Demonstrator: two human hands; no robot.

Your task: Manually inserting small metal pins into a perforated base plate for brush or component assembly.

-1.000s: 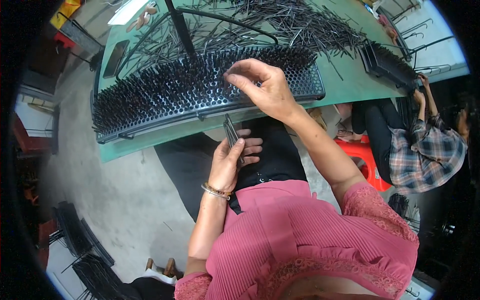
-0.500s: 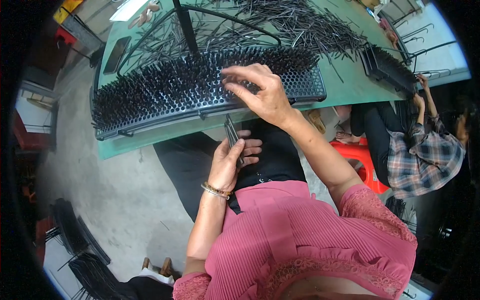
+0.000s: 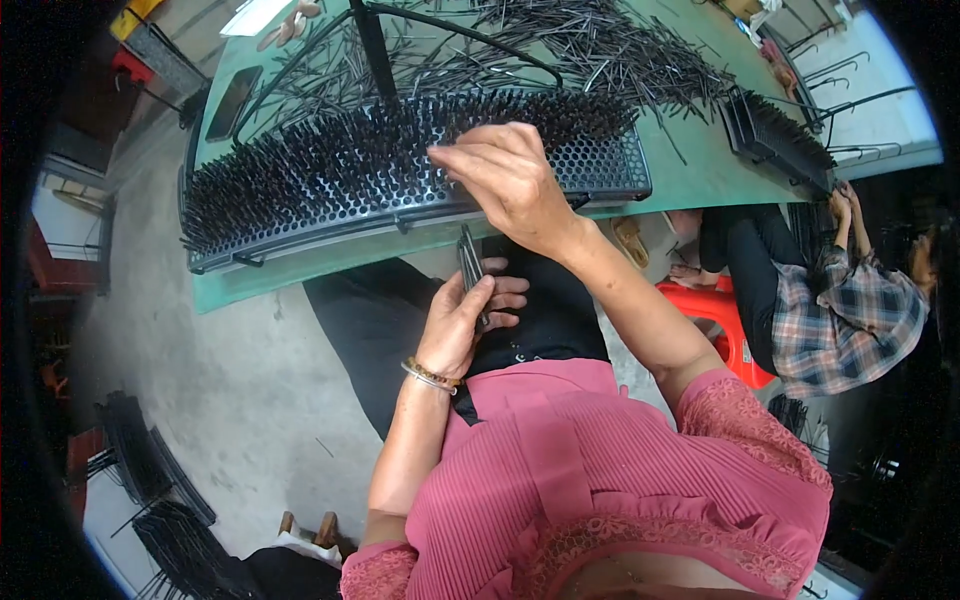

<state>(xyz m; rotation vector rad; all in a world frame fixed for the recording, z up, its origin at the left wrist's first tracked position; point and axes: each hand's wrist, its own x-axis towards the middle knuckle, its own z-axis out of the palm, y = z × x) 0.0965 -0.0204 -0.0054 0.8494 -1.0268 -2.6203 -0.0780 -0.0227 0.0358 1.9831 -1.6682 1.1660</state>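
My left hand is closed round a small bundle of thin dark sticks, held over my lap just below the table edge. The thumb presses on them and their tips point up toward the table. Over the front of a long black perforated rack is my right hand, with thumb and fingers drawn together in a pinch. Whatever is between those fingertips is hidden. Dark sticks stand upright in most of the rack's holes, while bare holes show at its right end.
Loose dark sticks lie heaped across the green table behind the rack. A black metal frame rises there, with a phone-like dark slab to its left. At right, a person in a plaid shirt works at another rack.
My right hand has shifted slightly left, and its fingers have drawn closer together. My left hand stays nearly in place, with the sticks tilted a little differently.
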